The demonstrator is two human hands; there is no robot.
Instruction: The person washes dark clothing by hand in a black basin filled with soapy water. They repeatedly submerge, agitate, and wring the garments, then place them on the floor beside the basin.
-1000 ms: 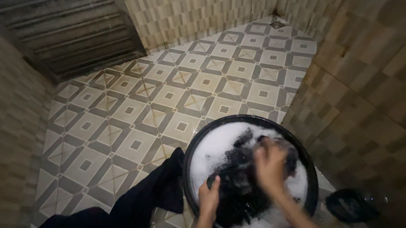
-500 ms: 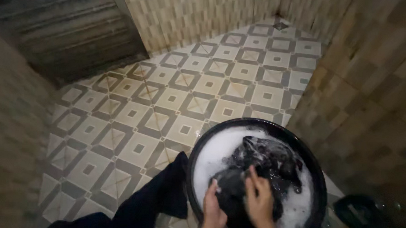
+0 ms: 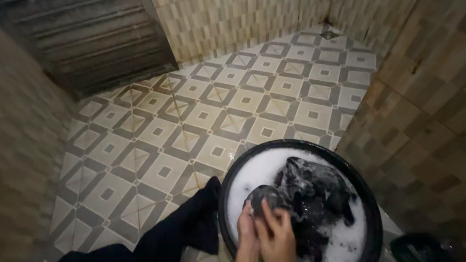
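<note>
Right hand [image 3: 277, 236]: fingers curled and pressed down on a bunched fold of the wet dark garment [image 3: 313, 193], clamped on it from above.
Left hand [image 3: 246, 235]: tucked just beside the right one, mostly hidden under it; it touches the same fold, but whether its fingers are closed around the cloth I cannot tell.
Dark garment: a soaked black heap lying in the middle of the basin, partly above the foam, its near end under both hands.
Suds [image 3: 252, 175]: white lather covering the water around the cloth.
Black basin [image 3: 231, 169]: round, standing on the floor close to the right-hand wall.
Step in hand: by the look of it, scrubbing or kneading the cloth in soapy water.
Next move calls for: a firm grip with both hands and pressure kept inside the rim.
Other dark cloth [image 3: 188, 230]: lies on the patterned tiled floor [image 3: 202, 114], touching the basin's left side.
Small dark dish [image 3: 430, 254]: at lower right, apart from the basin.
</note>
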